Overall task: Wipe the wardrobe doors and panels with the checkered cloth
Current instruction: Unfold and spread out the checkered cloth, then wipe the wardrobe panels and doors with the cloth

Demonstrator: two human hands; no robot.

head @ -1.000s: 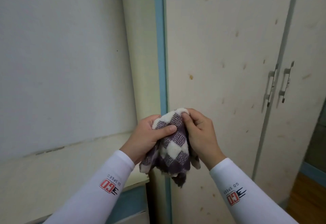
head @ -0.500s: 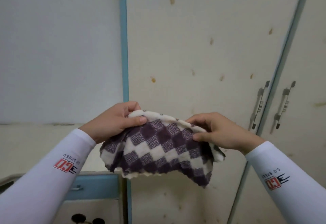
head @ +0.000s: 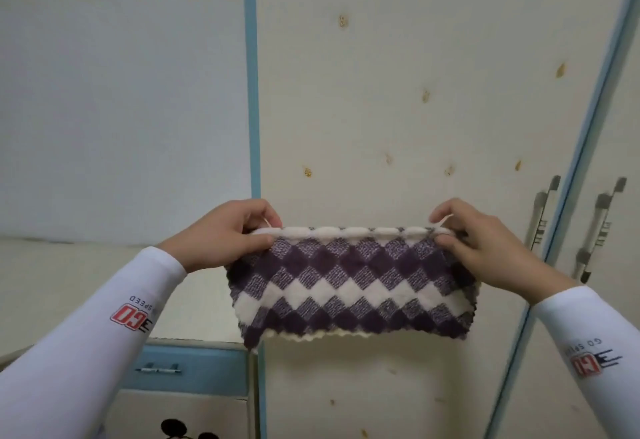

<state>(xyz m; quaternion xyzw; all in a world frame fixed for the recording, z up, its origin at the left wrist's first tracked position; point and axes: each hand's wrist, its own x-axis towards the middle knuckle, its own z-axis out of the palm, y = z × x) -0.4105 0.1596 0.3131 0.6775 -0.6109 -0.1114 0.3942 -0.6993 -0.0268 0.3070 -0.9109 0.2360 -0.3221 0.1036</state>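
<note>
- The purple-and-cream checkered cloth (head: 349, 283) hangs spread flat in the air, in front of the lower part of the cream, brown-spotted wardrobe door (head: 415, 109); whether it touches the door cannot be told.
- The left hand (head: 221, 234) pinches the upper left corner of the cloth: the thumb lies on the near face, and the fingers curl over the cream top hem.
- The right hand (head: 485, 244) pinches the upper right corner in the same manner, thumb in front, fingers clenched behind the hem.
- The top hem runs taut and nearly level between the two hands; the lower edge hangs free and is slightly wavy.
- Both forearms wear white long sleeves (head: 86, 341) with a red-and-black printed logo.
- A light blue vertical strip (head: 252, 92) borders the left edge of the door; a plain pale panel (head: 121, 92) lies to the left of it.
- A second blue strip (head: 588, 120) runs along the right edge of the door, slanted in this view.
- Two grey metal bar handles (head: 543, 213) stand upright, one on each side of that right strip, just beside the right hand.
- A blue-fronted drawer (head: 194, 369) with a small metal pull sits below the left forearm, at the lower left.
</note>
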